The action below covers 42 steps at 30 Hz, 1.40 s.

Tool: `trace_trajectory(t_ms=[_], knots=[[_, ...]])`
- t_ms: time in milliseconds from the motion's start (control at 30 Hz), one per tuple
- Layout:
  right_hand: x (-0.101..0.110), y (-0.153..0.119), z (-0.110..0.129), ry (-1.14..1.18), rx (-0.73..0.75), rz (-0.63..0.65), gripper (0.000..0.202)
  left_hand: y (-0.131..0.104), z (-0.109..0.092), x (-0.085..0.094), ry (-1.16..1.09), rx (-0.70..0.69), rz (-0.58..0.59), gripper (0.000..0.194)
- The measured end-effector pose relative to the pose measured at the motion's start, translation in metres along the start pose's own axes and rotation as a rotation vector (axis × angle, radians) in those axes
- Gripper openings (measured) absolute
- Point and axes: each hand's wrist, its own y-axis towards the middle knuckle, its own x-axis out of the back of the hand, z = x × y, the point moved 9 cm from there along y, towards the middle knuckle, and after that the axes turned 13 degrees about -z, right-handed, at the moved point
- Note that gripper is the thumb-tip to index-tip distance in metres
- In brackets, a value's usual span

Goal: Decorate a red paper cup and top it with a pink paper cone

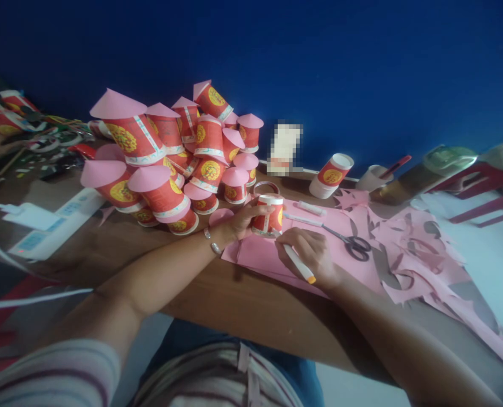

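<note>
Right hand point(309, 249): pinching a white pen point(299, 263) beside the cup, right of centre.
Left hand point(243, 221): wrapped round that red cup point(272, 213), mid-frame; no cone, so I'd call it unfinished.
Coned cups point(162, 198): big pile left of centre, seemingly done.
Stacked cups point(333, 176): right, coneless, probably undone.
White cup point(371, 180): farther right, red pen point(399, 165) leaning inside.

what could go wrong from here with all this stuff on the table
Some cups in the pile of red cups lean on others, so a bump from the left hand might topple a few. The scissors lie near the right hand, blades pointing toward the held cup; a careless reach could nick the fingers.
</note>
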Motion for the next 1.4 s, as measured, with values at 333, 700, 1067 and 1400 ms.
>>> trace_trajectory(t_ms=[333,700,1067,1400], knots=[[0.0017,0.0020,-0.0009,-0.019,0.002,-0.016,0.016,0.0031,0.0005,0.0045,-0.026,-0.014,-0.005,0.046],[0.0029,0.0018,-0.0032,-0.038,-0.007,-0.021,0.018,0.0046,0.0042,0.0078,-0.029,0.003,-0.008,0.040],[0.0073,0.0051,-0.0026,-0.025,-0.010,-0.048,0.019,0.0016,-0.0006,0.0021,-0.030,0.003,0.004,0.053],[0.0048,0.0038,-0.0025,-0.036,-0.004,-0.033,0.019,0.0043,0.0046,0.0060,-0.034,0.021,0.010,0.047]])
